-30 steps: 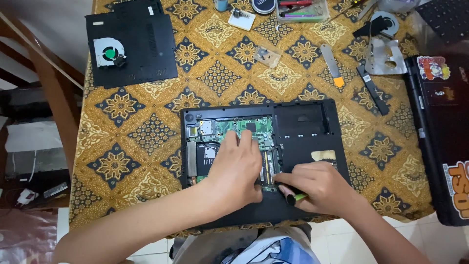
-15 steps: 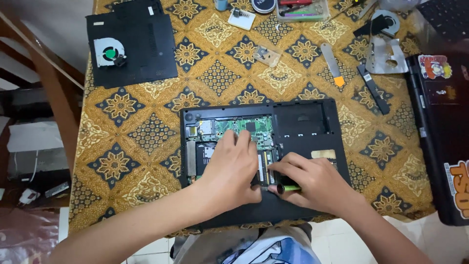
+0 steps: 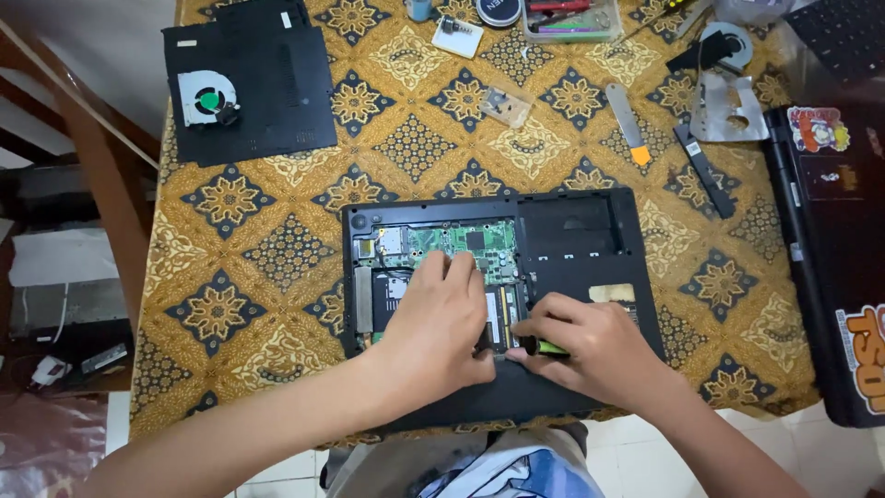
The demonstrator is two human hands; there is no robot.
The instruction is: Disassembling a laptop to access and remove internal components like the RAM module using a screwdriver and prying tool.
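An opened laptop base (image 3: pixel 572 240) lies bottom-up at the lower centre of the frame, its green circuit board (image 3: pixel 461 242) and memory module (image 3: pixel 499 318) exposed. The right hand (image 3: pixel 590 346) is closed around a small screwdriver with a green handle (image 3: pixel 550 348), its tip pointing left at the memory slot. The left hand (image 3: pixel 433 327) lies flat on the board area with fingers loosely spread, holding nothing, touching the right hand's fingertips near the module. The base rests on a counter covered with a gold and black patterned cloth (image 3: pixel 277 231). In the upper left lies a black cover panel (image 3: pixel 277 92) with a cooling fan (image 3: pixel 207 97) on it. A metal spatula with an orange tip (image 3: pixel 628 124) lies upper right, and a closed black laptop with stickers (image 3: pixel 834 249) sits along the right edge.
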